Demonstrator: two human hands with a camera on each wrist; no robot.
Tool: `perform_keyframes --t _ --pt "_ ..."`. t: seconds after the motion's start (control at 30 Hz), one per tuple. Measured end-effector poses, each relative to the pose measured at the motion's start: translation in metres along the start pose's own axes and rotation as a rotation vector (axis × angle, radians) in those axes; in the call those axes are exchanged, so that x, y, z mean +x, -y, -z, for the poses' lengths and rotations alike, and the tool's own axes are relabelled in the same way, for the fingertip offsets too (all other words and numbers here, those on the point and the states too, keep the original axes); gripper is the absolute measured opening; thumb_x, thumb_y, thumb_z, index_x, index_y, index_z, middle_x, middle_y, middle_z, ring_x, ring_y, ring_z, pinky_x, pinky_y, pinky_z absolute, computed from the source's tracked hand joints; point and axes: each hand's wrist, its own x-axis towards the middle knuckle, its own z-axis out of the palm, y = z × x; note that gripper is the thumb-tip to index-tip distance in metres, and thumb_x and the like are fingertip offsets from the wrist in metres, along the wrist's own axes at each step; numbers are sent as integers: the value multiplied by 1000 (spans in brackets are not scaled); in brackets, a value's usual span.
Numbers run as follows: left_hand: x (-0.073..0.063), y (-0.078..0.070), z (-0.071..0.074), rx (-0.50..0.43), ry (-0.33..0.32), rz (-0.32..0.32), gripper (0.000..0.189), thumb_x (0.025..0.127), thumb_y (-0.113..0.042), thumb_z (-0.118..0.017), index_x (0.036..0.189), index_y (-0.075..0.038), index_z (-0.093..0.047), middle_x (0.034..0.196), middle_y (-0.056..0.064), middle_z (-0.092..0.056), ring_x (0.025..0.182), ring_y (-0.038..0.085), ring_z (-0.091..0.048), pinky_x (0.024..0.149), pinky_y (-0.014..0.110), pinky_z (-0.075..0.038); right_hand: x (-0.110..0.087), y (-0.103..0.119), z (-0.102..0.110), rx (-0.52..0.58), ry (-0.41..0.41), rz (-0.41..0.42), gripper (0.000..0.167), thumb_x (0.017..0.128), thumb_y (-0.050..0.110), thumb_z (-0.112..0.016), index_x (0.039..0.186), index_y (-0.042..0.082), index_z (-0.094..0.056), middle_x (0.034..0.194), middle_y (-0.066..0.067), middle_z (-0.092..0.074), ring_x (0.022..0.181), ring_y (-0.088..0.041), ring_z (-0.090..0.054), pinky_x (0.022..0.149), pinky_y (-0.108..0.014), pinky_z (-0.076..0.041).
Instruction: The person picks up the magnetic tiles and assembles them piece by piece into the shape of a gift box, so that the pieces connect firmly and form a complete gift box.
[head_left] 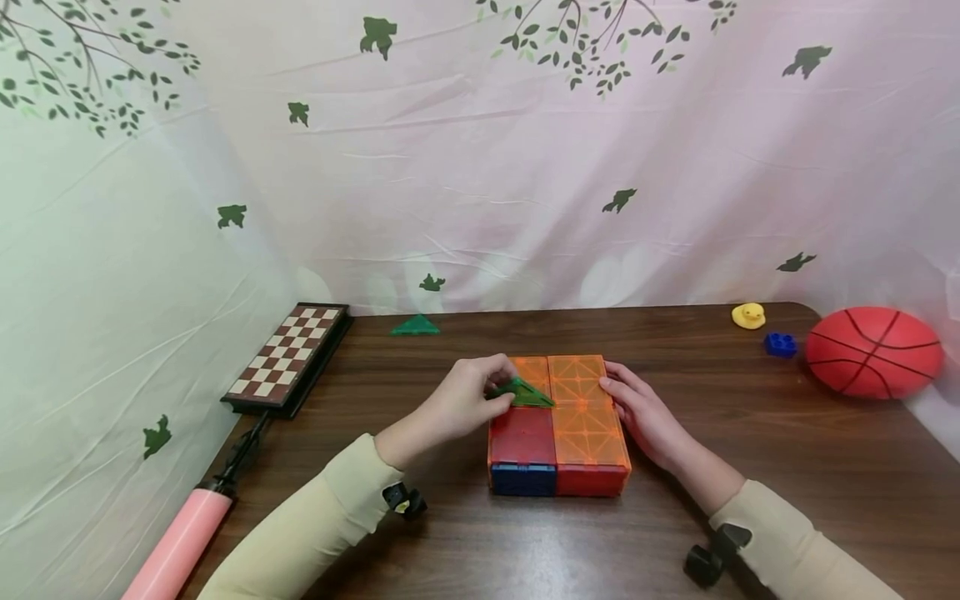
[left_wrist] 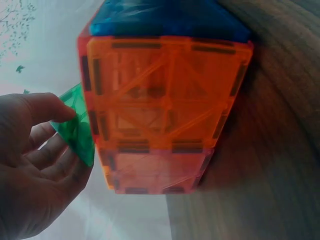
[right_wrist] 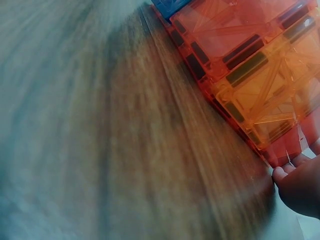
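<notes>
A low box of translucent magnetic tiles (head_left: 589,435) stands on the wooden table, its top orange apart from one red square at the near left. Blue and red tiles make up the side toward me. My left hand (head_left: 463,404) pinches a green triangular tile (head_left: 531,393) between thumb and fingers, tilted over the top of the box; the left wrist view shows this green tile (left_wrist: 80,125) right at the box's top edge. Against the far right side of the box rests my right hand (head_left: 647,414), thumb near the top edge, fingers partly hidden behind the corner.
Another green triangular tile (head_left: 416,326) lies at the table's back edge. To the left are a checkered game board (head_left: 288,354) and a pink pump (head_left: 180,542). A yellow toy duck (head_left: 748,316), a blue brick (head_left: 781,345) and a red basketball (head_left: 873,353) sit back right.
</notes>
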Motion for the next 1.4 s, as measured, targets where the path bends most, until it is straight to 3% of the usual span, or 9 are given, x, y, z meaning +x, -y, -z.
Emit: perform_keyframes --t 0.23,0.8,1.4 --pt "1 -3 -4 11 -20 -2 18 89 2 -75 101 -7 -65 98 5 -71 87 15 -65 78 26 -56 0 0 0 -1 -6 -4 67 108 36 -50 158 2 -22 158 -23 -31 123 -7 -53 97 -21 -47" --pt "-5 -2 -14 9 -136 -17 18 87 2 -76 98 -7 -66 92 3 -71 82 13 -65 74 26 -55 -1 2 0 -1 -4 -8 68 108 35 -50 159 3 -20 159 -23 -29 122 -5 -53 97 -20 -47" --pt "-4 0 -11 -48 -102 13 20 86 -3 -78 101 -8 -66 94 0 -71 84 10 -64 76 25 -56 1 -1 0 3 -7 -5 67 108 34 -50 158 2 -21 157 -24 -31 120 -6 -55 96 -22 -48"
